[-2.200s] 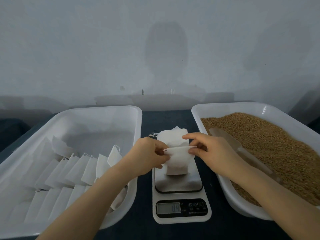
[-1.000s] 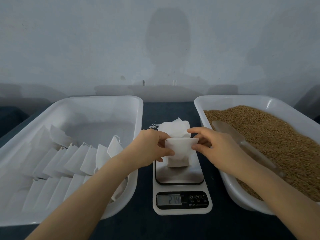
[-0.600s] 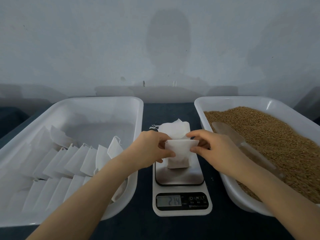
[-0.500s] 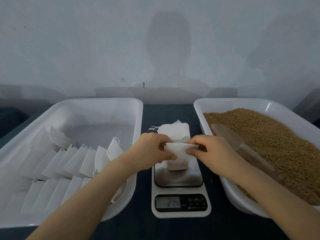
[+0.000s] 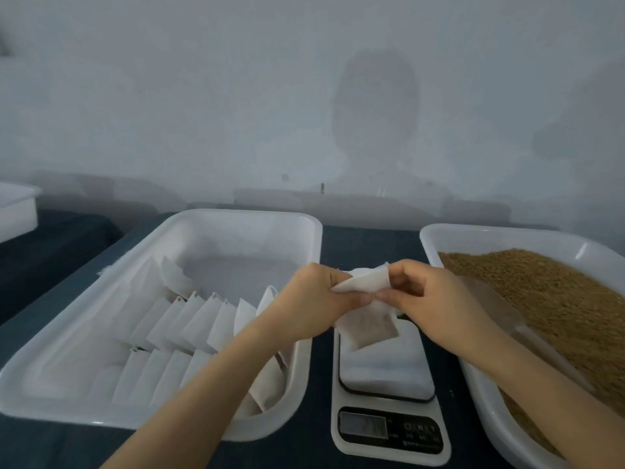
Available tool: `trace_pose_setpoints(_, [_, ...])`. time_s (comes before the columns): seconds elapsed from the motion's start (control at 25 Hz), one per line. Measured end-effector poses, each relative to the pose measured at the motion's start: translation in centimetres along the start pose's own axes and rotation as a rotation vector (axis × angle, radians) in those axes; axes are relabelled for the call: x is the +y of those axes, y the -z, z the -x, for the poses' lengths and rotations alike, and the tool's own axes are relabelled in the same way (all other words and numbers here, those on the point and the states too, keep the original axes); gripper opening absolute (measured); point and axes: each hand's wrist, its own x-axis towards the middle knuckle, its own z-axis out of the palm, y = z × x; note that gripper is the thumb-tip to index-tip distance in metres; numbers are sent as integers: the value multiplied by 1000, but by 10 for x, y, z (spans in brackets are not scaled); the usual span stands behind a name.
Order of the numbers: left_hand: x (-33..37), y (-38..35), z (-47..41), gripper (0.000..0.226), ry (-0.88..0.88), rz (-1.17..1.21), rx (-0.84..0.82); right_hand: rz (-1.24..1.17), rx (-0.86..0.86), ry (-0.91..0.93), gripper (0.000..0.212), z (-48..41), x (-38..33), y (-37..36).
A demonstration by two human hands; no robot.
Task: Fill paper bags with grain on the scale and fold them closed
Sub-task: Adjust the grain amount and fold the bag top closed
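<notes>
In the head view we see the small white paper bag [image 5: 368,328] between the two hands, over the far end of the white digital scale [image 5: 389,434]. The left hand [image 5: 314,296] and the right hand [image 5: 436,299] each pinch its folded top edge. The filled lower part hangs below the fingers.

view: head — worn, wide-angle | faces: forward and down | range: close above scale [image 5: 389,431] | far edge: wall [image 5: 203,96]
</notes>
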Motion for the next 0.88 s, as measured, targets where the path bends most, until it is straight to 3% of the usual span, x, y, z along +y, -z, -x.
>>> trace_pose_setpoints(0.16, [-10,64,1,22,105,61,336,-59,28,-46,19,-2,2,-11])
trace_pose_setpoints(0.32, [-52,133,-5,22,245,-127,675,7,-31,-71,17,6,10,-17])
trace_pose_setpoints(0.4, [-80,149,-12,18,394,-177,642,27,-29,-73,17,7,12,-18])
trace_pose_setpoints(0.52, [-119,154,-16,29,596,-196,560,56,-40,-78,19,8,12,-17])
trace_pose_setpoints(0.76, [-149,150,-8,10,673,-343,474,88,-56,-75,19,8,16,-17])
trace_pose_setpoints(0.88, [-144,146,-10,16,716,-538,354,98,-79,-90,20,8,15,-18])
